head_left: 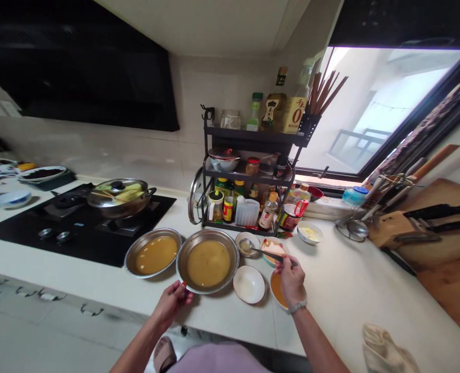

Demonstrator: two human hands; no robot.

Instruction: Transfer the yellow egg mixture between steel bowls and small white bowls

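Observation:
My right hand is closed around the dark handle of a spoon. The spoon's head lies over a small white bowl behind it. At the near left rim of a large metal bowl of yellowish-brown liquid, my left hand has its fingers curled against the edge. Something small and red shows at its fingertips. A white dish sits between my hands. Below my right hand is a bowl of orange-brown liquid, partly hidden. Beyond the spoon handle stands a bowl with pinkish contents.
Left of the large bowl is another metal bowl of similar liquid. A lidded pan stands on the black hob. Behind is a rack of bottles and jars. At right are a knife block and a cloth.

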